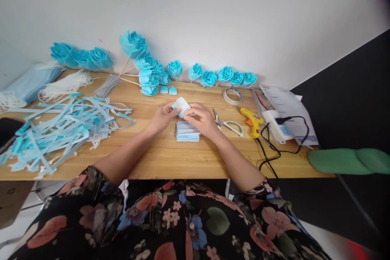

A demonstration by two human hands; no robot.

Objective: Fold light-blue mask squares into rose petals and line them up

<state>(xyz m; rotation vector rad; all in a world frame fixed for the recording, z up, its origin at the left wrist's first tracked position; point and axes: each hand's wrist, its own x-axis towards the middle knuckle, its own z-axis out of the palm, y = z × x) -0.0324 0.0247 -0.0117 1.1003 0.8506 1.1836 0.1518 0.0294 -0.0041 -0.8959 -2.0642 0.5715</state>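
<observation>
Wooden worktop set against a plain white wall. Left hand and right hand meet near the middle of the worktop, both pinching one small folded piece of pale blue fabric between thumbs and fingertips; the piece is held just above the surface, between the two hands. Directly below the hands, touching the worktop, lies a neat stack of cut blue pieces, partly covered by the right hand. Scissors lie just right of the right hand, a yellow glue gun beyond them, and a tape roll further back. Heaped blue strips occupy the left side, well apart from the hands. Finished blue fabric roses line the wall edge.
</observation>
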